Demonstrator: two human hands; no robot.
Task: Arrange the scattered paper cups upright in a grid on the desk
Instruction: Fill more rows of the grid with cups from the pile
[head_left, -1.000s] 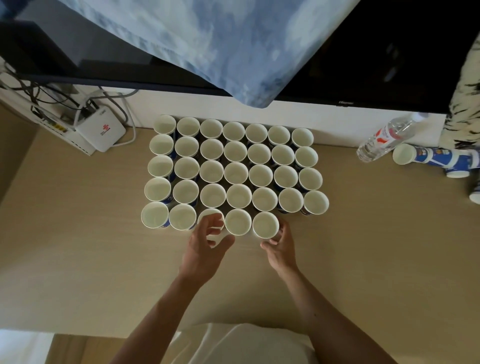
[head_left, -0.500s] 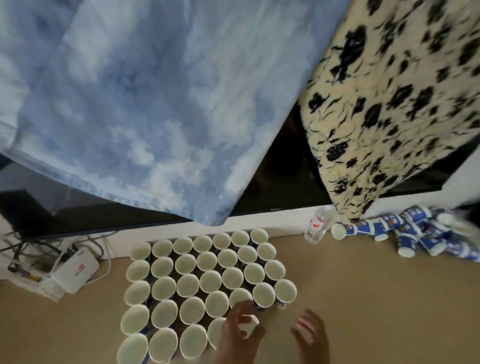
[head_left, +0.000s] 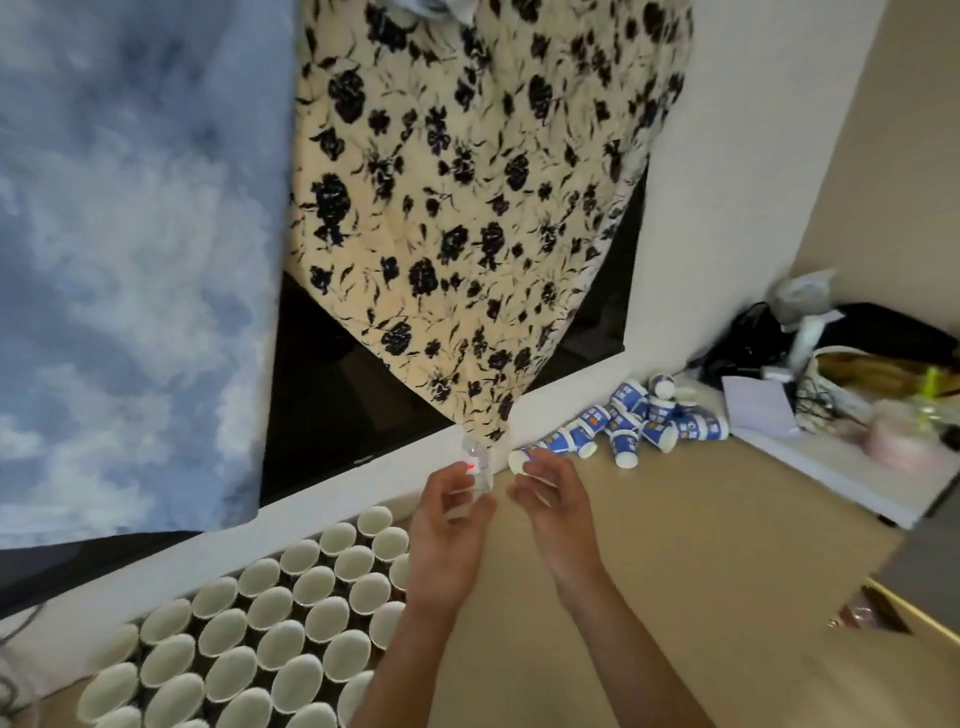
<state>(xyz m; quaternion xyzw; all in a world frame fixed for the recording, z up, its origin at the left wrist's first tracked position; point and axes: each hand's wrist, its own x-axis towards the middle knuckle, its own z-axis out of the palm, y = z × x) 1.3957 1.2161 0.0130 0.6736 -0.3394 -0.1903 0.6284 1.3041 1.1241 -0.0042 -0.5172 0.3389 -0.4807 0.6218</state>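
Both empty & loosely open, ctr frame: left hand (head_left: 447, 535), right hand (head_left: 558, 506); upright cups (head_left: 270, 639) lower left; tipped cups (head_left: 644, 423) ctr right on bench (head_left: 701, 545).

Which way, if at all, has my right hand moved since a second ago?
Yes. The right hand left the cup grid and is by the lying cup beside the water bottle.

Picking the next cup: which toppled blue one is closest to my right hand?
The leftmost toppled cup, white mouth showing, just beyond the right hand; others lie farther right.
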